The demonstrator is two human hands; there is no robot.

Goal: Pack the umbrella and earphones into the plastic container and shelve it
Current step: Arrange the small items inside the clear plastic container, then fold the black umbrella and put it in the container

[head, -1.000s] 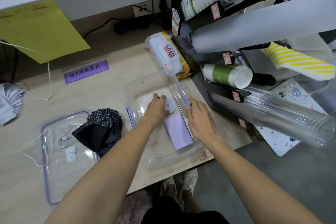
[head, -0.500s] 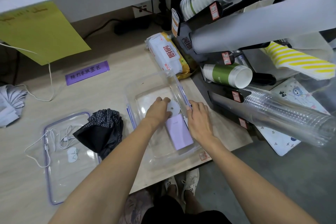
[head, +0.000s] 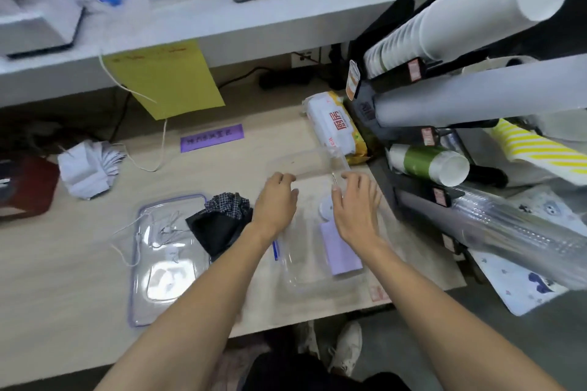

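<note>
The clear plastic container sits near the desk's front right corner, a lilac card and white disc inside (blurred). Both hands hover over it with fingers released: left hand, right hand. Half a second ago they pressed inside; now they are lifted, further back.

Both hands are motion-smeared, so whether the left hand or right hand has any grip on the plastic container is unclear. The purple label is unreadable. The folded umbrella is half hidden by the left forearm.
</note>
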